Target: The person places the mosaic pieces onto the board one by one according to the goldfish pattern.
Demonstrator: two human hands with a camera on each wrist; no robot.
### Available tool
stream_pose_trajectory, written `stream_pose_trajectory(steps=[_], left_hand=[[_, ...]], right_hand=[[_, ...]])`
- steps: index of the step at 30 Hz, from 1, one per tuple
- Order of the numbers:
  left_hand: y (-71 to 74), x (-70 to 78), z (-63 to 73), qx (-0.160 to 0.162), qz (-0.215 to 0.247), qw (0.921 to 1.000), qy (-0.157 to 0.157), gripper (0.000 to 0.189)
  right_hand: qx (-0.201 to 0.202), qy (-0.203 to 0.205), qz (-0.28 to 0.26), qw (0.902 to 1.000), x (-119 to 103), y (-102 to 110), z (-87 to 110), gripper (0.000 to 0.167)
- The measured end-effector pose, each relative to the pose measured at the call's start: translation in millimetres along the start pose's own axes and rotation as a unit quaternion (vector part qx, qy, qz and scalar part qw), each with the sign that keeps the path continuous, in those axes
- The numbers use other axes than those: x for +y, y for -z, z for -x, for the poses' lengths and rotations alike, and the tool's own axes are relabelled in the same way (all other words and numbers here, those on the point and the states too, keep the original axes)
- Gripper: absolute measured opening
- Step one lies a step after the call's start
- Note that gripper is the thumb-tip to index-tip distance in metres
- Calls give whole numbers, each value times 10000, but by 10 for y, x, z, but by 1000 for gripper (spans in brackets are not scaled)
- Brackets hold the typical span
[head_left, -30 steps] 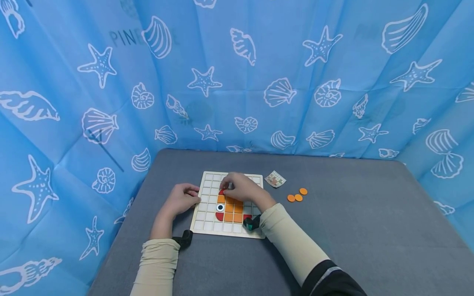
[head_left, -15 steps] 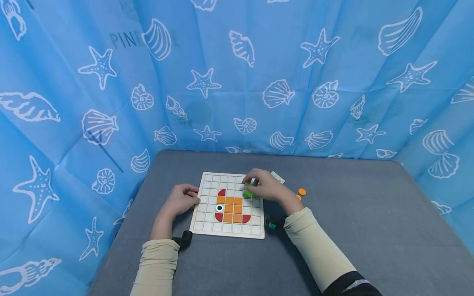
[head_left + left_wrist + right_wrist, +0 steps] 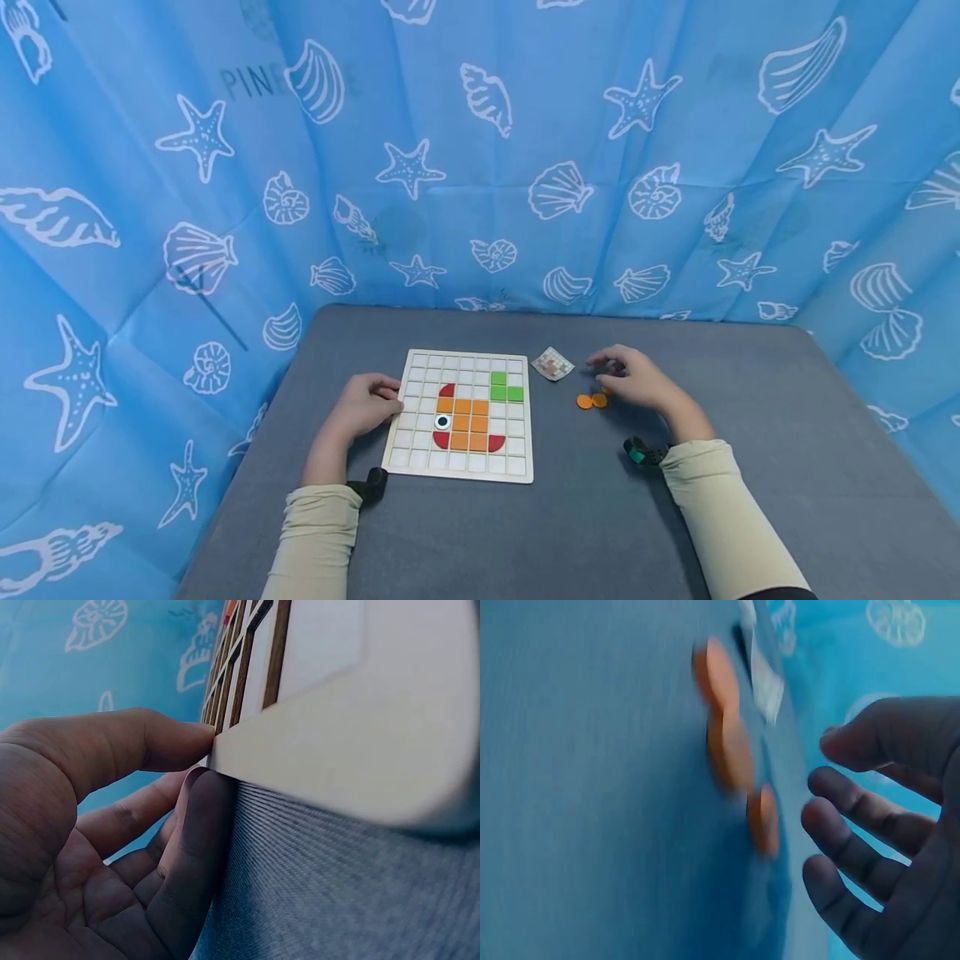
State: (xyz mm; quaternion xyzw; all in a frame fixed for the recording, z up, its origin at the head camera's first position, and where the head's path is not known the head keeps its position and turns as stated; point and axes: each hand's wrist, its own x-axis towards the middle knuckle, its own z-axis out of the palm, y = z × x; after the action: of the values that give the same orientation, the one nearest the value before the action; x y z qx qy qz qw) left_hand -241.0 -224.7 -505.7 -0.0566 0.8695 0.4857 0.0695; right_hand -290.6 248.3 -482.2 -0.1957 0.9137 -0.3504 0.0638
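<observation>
My left hand (image 3: pixel 366 406) pinches the left edge of a pale wooden grid board (image 3: pixel 529 425); in the left wrist view the thumb meets its top edge and a finger lies under it. Orange squares (image 3: pixel 470 423), rounded red pieces (image 3: pixel 497 443), a white eye piece (image 3: pixel 442 422) and green squares (image 3: pixel 498 392) fill some of the cells. To the right of the board, my right hand (image 3: pixel 637 379) is held just above three orange discs (image 3: pixel 584 402), partly covering the farthest one. In the right wrist view its loosely bent fingers hold nothing, apart from the blurred discs (image 3: pixel 731 754).
A small printed card (image 3: pixel 552 364) with a grid pattern lies between the board's far right corner and the discs. Grey cloth (image 3: pixel 570 533) covers the table. Behind it hangs a blue curtain (image 3: pixel 450 225) with white shells and starfish.
My right hand has moved from the red piece on the board, across the green squares, rightward to the discs. The green squares and the card are uncovered. My left hand stays at the board's edge.
</observation>
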Motion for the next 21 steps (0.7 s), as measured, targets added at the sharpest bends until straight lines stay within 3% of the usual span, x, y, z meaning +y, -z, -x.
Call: stream_pose_trajectory(steps=[6,21], left_hand=[[-7,-31,-4,43,-35,10000,19,35],[-52,-5,-13,69,2,10000,-40,35]], right_hand=[[-366,-31,-88,9993,213,103,119,34],[-341,-93,-204,9992,278,77,197,34]])
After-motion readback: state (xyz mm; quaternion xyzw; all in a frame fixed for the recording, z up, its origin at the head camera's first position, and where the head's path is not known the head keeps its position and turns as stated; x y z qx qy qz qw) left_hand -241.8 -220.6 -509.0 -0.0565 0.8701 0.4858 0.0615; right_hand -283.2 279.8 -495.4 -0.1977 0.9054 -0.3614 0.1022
